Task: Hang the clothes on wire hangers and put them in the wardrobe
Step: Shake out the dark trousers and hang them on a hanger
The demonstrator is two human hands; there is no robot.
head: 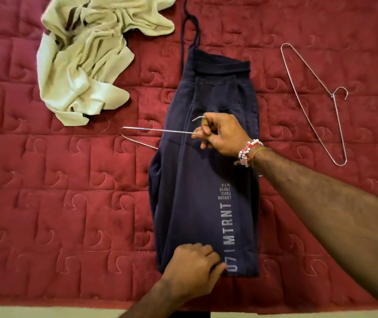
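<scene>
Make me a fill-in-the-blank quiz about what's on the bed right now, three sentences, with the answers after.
1. The right hand grips a wire hanger by its ___ over the navy track pants.
2. Beaded bracelets circle the ___ wrist, while the left hand holds the pants' near end.
3. A second wire hanger lies untouched on the ___ quilted bedspread.
Answers: hook; right; red.

I see the bed's red quilted cover (45, 203) spread wide, stitched into squares with a curl sewn in each. A pale strip (45, 312) runs along its near edge. Beaded white-and-red bracelets (248, 151) and a thin thread circle my wrist.
</scene>
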